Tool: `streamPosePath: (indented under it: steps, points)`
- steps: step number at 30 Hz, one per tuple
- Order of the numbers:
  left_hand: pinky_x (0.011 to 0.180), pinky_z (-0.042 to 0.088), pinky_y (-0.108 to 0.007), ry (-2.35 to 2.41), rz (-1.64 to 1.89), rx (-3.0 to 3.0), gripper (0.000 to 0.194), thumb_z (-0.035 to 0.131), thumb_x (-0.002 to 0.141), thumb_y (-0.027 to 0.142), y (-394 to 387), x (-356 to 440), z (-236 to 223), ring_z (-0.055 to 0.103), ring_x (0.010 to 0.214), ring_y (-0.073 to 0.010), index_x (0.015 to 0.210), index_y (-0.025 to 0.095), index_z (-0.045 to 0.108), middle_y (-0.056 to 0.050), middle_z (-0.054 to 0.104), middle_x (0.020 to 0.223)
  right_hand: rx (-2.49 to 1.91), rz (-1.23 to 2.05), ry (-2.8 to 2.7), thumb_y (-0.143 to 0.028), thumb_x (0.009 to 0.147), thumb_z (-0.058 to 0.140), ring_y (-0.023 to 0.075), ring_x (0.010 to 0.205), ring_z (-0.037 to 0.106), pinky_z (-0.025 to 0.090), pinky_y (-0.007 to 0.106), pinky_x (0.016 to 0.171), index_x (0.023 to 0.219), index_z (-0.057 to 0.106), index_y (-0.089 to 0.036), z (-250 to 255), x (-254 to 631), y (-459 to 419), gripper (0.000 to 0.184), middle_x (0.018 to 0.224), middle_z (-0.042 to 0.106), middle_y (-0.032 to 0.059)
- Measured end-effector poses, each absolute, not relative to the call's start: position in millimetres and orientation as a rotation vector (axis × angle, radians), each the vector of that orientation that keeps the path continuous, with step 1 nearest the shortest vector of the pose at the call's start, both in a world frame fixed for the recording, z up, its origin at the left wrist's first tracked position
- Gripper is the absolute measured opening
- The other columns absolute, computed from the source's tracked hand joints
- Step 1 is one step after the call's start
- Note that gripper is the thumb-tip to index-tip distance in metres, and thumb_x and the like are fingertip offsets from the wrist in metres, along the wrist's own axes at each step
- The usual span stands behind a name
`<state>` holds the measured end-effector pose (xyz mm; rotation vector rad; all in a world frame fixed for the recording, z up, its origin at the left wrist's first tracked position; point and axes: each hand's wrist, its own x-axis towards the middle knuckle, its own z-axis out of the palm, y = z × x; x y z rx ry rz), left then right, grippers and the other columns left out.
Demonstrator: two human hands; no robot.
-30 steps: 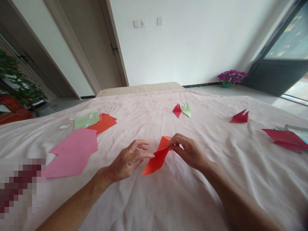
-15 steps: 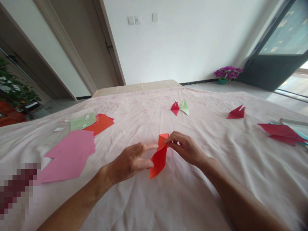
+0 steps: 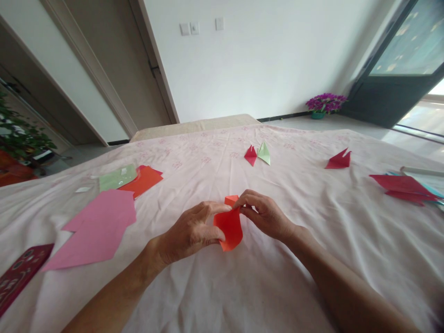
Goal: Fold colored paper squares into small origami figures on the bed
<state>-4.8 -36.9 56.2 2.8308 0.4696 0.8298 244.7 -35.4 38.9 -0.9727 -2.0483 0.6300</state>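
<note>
Both my hands hold a folded orange-red paper [image 3: 229,226] just above the pale pink bedsheet [image 3: 263,277]. My left hand [image 3: 189,233] pinches its left edge between thumb and fingers. My right hand [image 3: 265,215] pinches the paper's top right corner with its fingertips. The paper hangs nearly upright between the two hands, its lower point touching or close to the sheet.
Pink paper sheets [image 3: 95,229] lie at left, with light green [image 3: 117,177] and orange [image 3: 143,180] sheets behind. Small folded red [image 3: 250,155] and green [image 3: 264,153] pieces sit farther back, a red folded piece [image 3: 338,160] and dark red sheets [image 3: 404,187] at right. A dark red phone [image 3: 19,277] lies at far left.
My hands have drawn closer together and turned the orange-red paper from a slanted lie to nearly upright. The view has shifted slightly.
</note>
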Motion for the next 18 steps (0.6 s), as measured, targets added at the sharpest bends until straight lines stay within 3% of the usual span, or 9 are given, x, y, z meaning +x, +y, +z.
streamPosePath:
  steps: [7,18]
  points:
    - [0.099,0.049,-0.041,0.634,0.962,2.603,0.004,0.068,0.082,0.022,-34.2,5.1,50.6,0.051,0.121,-0.0255,0.084,0.023,0.072,-0.009,0.049,0.13,-0.979,0.638,-2.062,-0.015,0.09,0.052,0.0124,0.077,0.062,0.047,0.024,0.069,0.095,0.067,-0.022,39.5,240.9,-38.2,0.018,0.091,0.065,0.0026]
    - [0.086,0.049,-0.031,0.926,1.118,2.206,0.007,0.067,0.083,0.026,-35.1,17.3,34.9,0.061,0.095,-0.018,0.082,0.02,0.067,-0.006,0.062,0.1,-1.006,0.718,-2.004,-0.014,0.087,0.057,0.0112,0.072,0.058,0.044,0.023,0.065,0.096,0.07,-0.024,36.1,231.1,-41.2,0.02,0.085,0.066,0.0008]
